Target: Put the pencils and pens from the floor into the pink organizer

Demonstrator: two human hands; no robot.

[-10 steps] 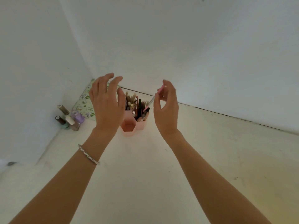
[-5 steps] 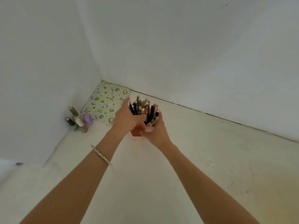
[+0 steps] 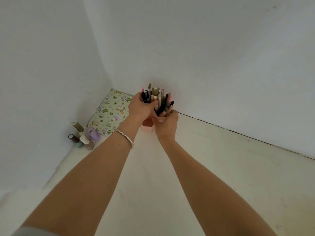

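Note:
The pink organizer (image 3: 147,127) stands on the floor close to the far wall, mostly hidden behind my hands. Several pencils and pens (image 3: 157,97) stick up out of it, black, beige and pink. My left hand (image 3: 140,107) grips the organizer's left side, thumb lying across the front of the pens. My right hand (image 3: 166,124) holds its right side, fingers curled round the rim and the lower ends of the pens there. A silver bracelet sits on my left wrist.
A green patterned pad (image 3: 110,111) lies flat in the corner, left of the organizer. Several small bottles (image 3: 84,135) stand against the left wall. White walls meet in the corner behind; pale floor stretches toward me and to the right.
My hands went from raised in the air, the right pinching a pink pen, down onto the organizer. They now hold it from both sides, nearer the far wall.

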